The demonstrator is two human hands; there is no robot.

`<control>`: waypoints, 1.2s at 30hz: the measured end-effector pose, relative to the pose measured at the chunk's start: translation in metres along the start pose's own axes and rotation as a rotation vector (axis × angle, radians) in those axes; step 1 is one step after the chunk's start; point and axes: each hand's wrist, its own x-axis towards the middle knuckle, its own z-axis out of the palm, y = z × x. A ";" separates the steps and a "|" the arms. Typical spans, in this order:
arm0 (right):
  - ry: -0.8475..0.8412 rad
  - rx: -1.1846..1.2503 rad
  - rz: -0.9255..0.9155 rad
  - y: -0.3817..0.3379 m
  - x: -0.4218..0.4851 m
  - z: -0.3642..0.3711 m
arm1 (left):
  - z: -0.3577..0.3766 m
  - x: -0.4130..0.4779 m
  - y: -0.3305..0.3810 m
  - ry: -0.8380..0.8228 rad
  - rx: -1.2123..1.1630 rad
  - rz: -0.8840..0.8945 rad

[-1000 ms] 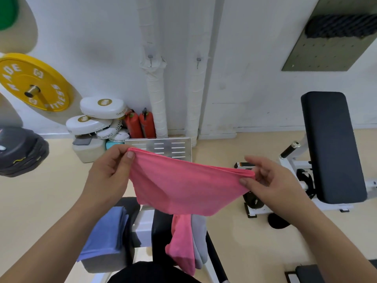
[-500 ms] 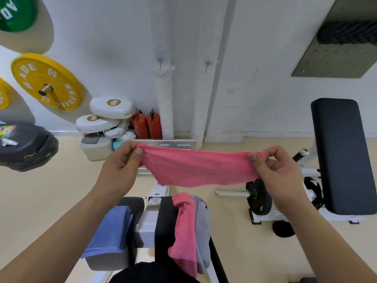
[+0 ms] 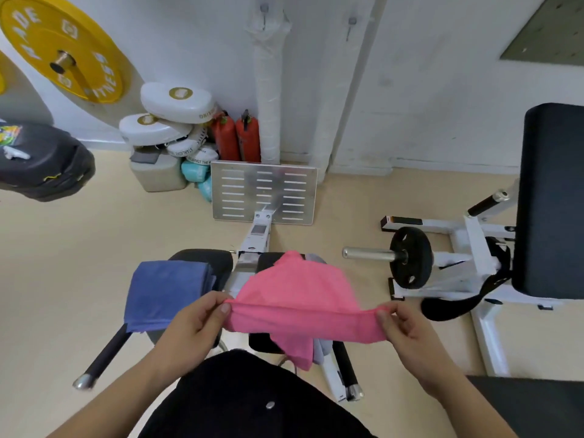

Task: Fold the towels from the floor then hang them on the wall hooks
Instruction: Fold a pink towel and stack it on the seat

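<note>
Pink towel (image 3: 303,320) is stretched between both hands, low over the white machine frame (image 3: 256,235) and just ahead of the person's black shirt. Left hand (image 3: 189,327) pinches the towel's left end, thumb on top and fingers curled under. Right hand (image 3: 410,330) grasps the right end the same way. The near edge runs taut between the 2 grips. The rest of the cloth spreads away from the person over the machine's right pad. Cannot tell if it touches the pad.

A second pink cloth (image 3: 300,355) hangs off that pad's near edge, below the held towel, with a grey towel (image 3: 320,350) just beside it on the right. A folded blue towel (image 3: 164,295) drapes over the left pad (image 3: 205,257).

2 wall hooks (image 3: 264,9) sit high on the white wall, well apart from all the towels. Below them a slotted metal footplate (image 3: 264,191) stands at the far end of the frame. A yellow weight plate (image 3: 63,49) is mounted on the wall at top left.
</note>
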 end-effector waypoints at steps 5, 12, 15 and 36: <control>0.022 -0.025 0.003 0.002 0.002 0.011 | 0.005 0.004 -0.015 0.040 0.052 -0.037; 0.163 0.006 0.077 -0.002 0.056 0.033 | 0.030 0.065 -0.022 0.082 0.032 -0.189; 0.184 0.044 0.123 -0.007 0.086 0.041 | 0.035 0.094 -0.027 0.104 0.058 -0.259; 0.024 0.271 0.628 0.059 0.148 0.051 | 0.077 0.148 -0.047 0.020 0.116 -0.644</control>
